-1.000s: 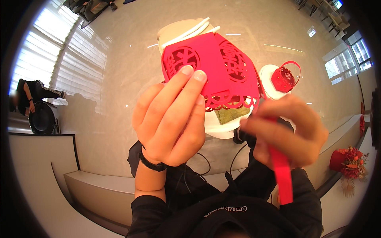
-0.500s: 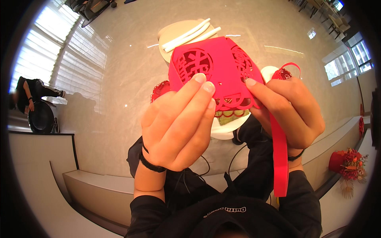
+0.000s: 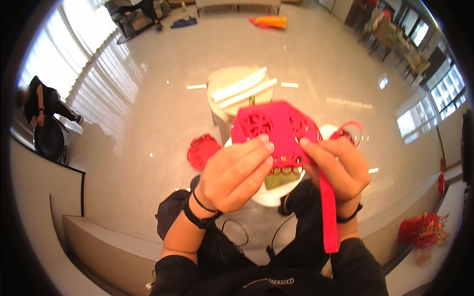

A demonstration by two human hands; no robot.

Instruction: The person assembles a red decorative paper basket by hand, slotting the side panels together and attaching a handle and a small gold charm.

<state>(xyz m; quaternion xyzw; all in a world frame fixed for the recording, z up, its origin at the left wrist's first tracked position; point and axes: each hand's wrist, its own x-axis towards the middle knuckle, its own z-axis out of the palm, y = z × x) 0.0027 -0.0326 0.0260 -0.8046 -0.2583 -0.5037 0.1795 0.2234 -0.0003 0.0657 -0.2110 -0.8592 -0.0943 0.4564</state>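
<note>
red flat ribbon-like strip [image 3: 328,212] hangs below right hand [image 3: 344,165]. left hand [image 3: 239,172] and right hand both pinch a faceted red cut-paper lantern [image 3: 283,129], held up above a white round stool [image 3: 266,199]. judged light, springy, tear-prone at cutouts; best gripped on solid panels. farther: white rods [image 3: 239,84], beige round stool [image 3: 222,79].
</note>
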